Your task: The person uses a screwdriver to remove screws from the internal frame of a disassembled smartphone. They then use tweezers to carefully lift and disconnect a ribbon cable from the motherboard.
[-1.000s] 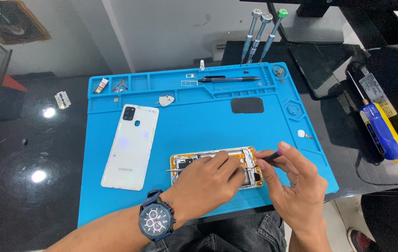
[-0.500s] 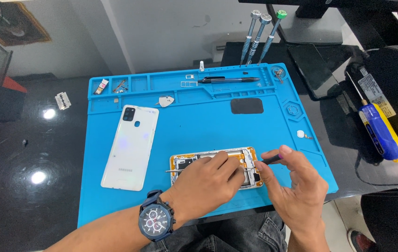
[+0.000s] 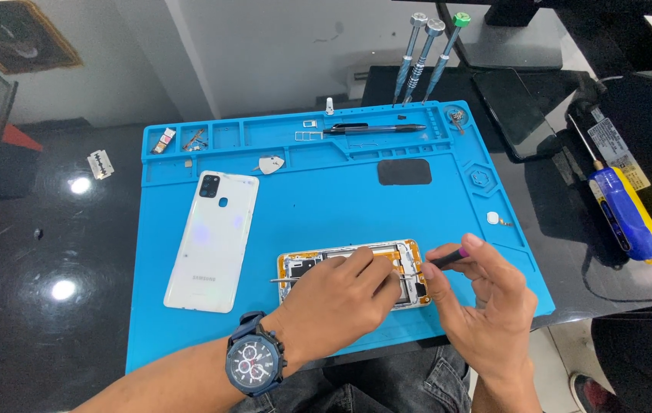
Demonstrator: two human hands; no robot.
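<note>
An opened phone (image 3: pixel 326 262) with an orange-edged frame lies on the blue work mat (image 3: pixel 326 199), its insides showing. My left hand (image 3: pixel 341 302), with a dark wristwatch on the wrist, rests over the phone's middle and pinches thin metal tweezers (image 3: pixel 280 280) whose end sticks out to the left. My right hand (image 3: pixel 486 306) is at the phone's right end and grips a slim dark tool (image 3: pixel 448 258) pointed at that end. The tool's tip is hidden by my fingers. The phone's white back cover (image 3: pixel 213 241) lies apart on the mat to the left.
A black pen-like tool (image 3: pixel 376 129) and small parts sit in the mat's top trays. A black pad (image 3: pixel 405 172) lies on the mat. Three precision screwdrivers (image 3: pixel 425 53) stand behind it. A blue and yellow screwdriver (image 3: pixel 624 210) lies at the right, a razor blade (image 3: pixel 100 163) at the left.
My right hand and its dark tool have shifted slightly to the right at the phone's end. My left hand stays over the phone.
</note>
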